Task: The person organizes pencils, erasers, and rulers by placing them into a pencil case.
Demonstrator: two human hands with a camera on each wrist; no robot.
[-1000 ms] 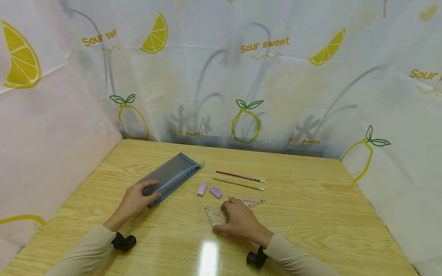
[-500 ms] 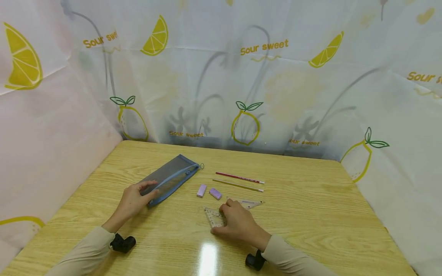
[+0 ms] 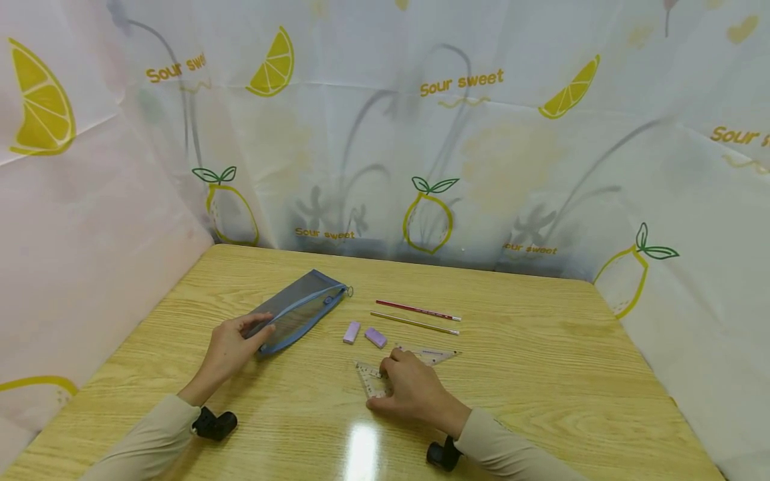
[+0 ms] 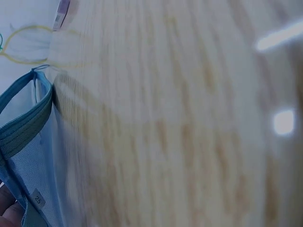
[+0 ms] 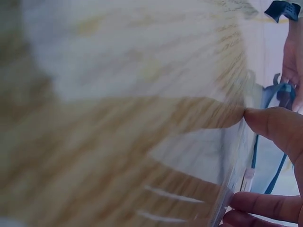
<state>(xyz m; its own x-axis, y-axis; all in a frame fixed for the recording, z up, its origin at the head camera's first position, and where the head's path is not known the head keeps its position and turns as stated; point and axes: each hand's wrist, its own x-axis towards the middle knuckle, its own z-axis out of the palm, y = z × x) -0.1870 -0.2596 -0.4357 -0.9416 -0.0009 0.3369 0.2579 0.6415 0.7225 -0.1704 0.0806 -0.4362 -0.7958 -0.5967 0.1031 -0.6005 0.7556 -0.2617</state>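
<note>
A blue mesh pencil pouch (image 3: 303, 307) lies slantwise on the left of the table, its zipped side gaping. My left hand (image 3: 227, 346) holds its near end between thumb and fingers; in the left wrist view the pouch (image 4: 33, 161) bulges at the mouth. To the right, a clear set square (image 3: 365, 384) lies on the wood under my right hand (image 3: 415, 389), thumb on one edge and fingers on another. The right wrist view has the thumb (image 5: 277, 124) at the edge of the clear plastic. Behind that hand, a second set square (image 3: 440, 355) is partly covered.
Two purple erasers (image 3: 375, 337) sit between pouch and set squares. A red pencil (image 3: 415, 309) and a gold pencil (image 3: 415, 323) lie side by side farther back. A lemon-print cloth (image 3: 361, 133) walls the table's back and sides.
The pouch's mouth has spread wider as my left hand edges slightly left. My right hand has shifted a little left over the set square, which stays in place.
</note>
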